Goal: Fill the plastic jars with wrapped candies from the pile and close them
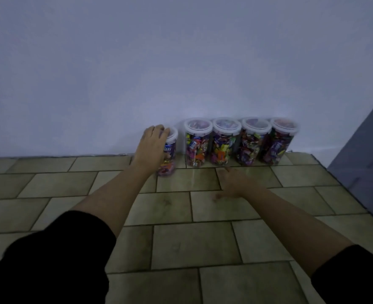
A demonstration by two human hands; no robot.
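Note:
Several clear plastic jars full of wrapped candies stand in a row against the white wall, each with a white lid on; the nearest of that row (197, 143) is at its left end. A further lidded jar (169, 151) stands a little apart on the left. My left hand (151, 147) grips this jar from its left side, fingers curled over the lid's rim. My right hand (232, 183) lies lower on the tiled floor in front of the row, fingers spread flat and holding nothing. No loose candy pile is in view.
The floor (192, 244) is beige tile with dark grout lines. A grey door or panel (365, 159) leans in at the right edge. The white wall (181, 62) closes off the far side right behind the jars.

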